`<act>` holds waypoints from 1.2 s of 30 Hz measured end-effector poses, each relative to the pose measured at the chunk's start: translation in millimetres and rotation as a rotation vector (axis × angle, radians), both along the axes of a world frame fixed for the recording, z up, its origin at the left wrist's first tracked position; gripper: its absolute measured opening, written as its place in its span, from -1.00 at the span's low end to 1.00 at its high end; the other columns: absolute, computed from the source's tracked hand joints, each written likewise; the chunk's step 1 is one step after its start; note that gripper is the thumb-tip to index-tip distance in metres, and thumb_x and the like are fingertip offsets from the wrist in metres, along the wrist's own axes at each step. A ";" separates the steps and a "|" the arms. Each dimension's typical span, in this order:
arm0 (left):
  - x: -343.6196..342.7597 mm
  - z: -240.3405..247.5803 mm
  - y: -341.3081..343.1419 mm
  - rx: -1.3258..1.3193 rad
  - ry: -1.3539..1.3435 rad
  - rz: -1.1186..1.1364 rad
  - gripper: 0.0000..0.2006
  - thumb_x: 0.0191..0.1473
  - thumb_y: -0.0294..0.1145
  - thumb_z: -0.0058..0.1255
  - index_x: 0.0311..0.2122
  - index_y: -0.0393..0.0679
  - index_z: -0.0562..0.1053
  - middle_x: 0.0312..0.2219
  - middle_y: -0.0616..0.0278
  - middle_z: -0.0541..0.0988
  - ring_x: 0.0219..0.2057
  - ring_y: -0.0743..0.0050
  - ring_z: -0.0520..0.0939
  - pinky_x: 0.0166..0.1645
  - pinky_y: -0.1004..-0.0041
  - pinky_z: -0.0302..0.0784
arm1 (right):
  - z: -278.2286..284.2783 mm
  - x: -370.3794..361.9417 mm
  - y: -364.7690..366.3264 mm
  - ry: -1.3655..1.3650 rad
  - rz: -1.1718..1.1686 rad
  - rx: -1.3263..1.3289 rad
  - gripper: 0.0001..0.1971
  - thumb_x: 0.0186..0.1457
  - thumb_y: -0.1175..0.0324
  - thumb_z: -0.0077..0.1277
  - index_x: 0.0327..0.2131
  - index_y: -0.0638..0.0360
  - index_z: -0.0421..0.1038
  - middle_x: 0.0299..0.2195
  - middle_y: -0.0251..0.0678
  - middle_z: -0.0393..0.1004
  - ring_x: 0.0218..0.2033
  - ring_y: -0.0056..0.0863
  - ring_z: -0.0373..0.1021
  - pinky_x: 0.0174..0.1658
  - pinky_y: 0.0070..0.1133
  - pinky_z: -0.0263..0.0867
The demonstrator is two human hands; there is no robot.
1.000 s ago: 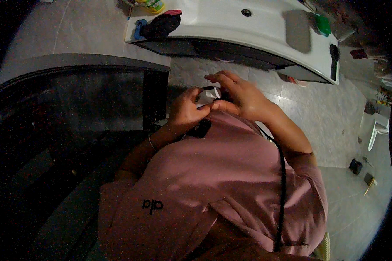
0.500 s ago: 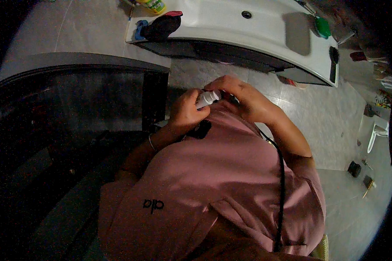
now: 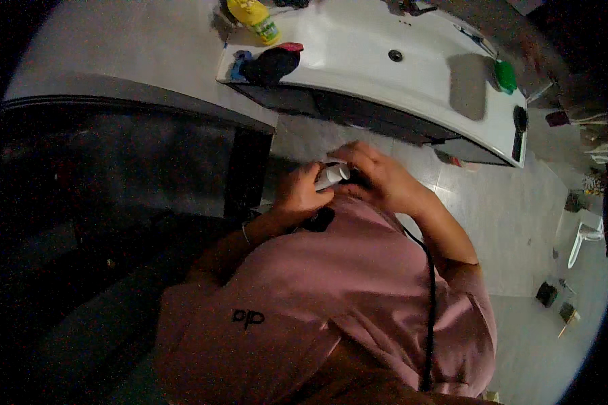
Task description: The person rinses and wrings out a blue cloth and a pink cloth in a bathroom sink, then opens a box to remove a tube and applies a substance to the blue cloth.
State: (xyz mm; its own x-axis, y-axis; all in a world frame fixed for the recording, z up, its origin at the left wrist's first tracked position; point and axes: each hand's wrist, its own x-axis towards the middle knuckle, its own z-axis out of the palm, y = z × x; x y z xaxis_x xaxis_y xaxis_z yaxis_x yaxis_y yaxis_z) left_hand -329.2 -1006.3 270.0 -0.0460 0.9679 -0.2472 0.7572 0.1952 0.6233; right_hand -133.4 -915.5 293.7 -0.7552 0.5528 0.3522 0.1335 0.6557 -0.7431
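In front of my pink shirt, my left hand [image 3: 300,194] is closed round a small white cylindrical bottle [image 3: 331,177]. Its rounded white end points toward my right hand [image 3: 386,179]. That hand is bent beside the bottle's end, its fingers curled inward and reaching across above it. Something dark shows in the shadow between the right palm and the bottle, too dim to make out. Below my left hand, a small black object [image 3: 319,219] lies against the shirt.
Ahead stands a white washbasin [image 3: 358,57] over a dark cabinet. On its rim are a yellow bottle [image 3: 255,19], a dark cloth bundle [image 3: 270,64], a green item [image 3: 504,76] and a black brush [image 3: 519,121]. A black cable [image 3: 431,304] runs down my shirt. Dark furniture [image 3: 248,165] stands left.
The whole view has shifted, so basin and hands sit lower in the picture. The white bottle stays in my left hand, and the right hand's fingers still curl beside it.
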 end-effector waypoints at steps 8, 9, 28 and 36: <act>6.2 32.8 1.9 -0.005 -0.008 0.059 -0.62 -0.20 -0.26 0.07 -0.28 -0.29 0.38 -0.37 -0.11 0.48 -0.32 -0.08 0.51 -0.23 0.20 0.39 | 29.9 -1.0 8.3 -0.150 0.133 -0.146 -0.62 -0.02 0.28 0.05 -0.08 0.07 0.31 -0.29 -0.16 0.39 -0.35 -0.14 0.37 -0.31 -0.39 0.29; 5.9 36.9 2.5 -0.053 0.052 0.057 -0.63 -0.19 -0.25 0.07 -0.29 -0.29 0.38 -0.37 -0.10 0.47 -0.31 -0.08 0.50 -0.22 0.20 0.39 | 26.0 -2.9 10.1 0.002 0.214 -0.114 -0.64 -0.01 0.29 0.04 -0.10 0.08 0.32 -0.31 -0.15 0.39 -0.32 -0.15 0.36 -0.30 -0.39 0.29; -251.1 73.1 115.1 -0.070 -0.256 0.171 -0.55 -0.17 -0.24 0.13 -0.18 -0.31 0.37 -0.26 -0.08 0.44 -0.19 0.04 0.47 -0.12 0.30 0.36 | 116.1 -237.5 184.7 -0.085 0.175 -0.237 -0.84 -0.02 0.45 0.05 -0.30 0.22 0.41 -0.37 -0.25 0.43 -0.41 -0.44 0.33 -0.39 -0.59 0.27; -423.3 107.9 208.6 -0.180 -0.298 0.211 -0.60 -0.08 -0.31 0.06 -0.18 -0.38 0.35 -0.30 -0.08 0.46 -0.26 0.11 0.51 -0.13 0.32 0.38 | 136.0 -426.5 274.5 -0.172 0.016 -0.282 -0.78 0.04 0.34 0.02 -0.25 0.25 0.39 -0.47 -0.29 0.41 -0.51 -0.59 0.28 -0.43 -0.62 0.24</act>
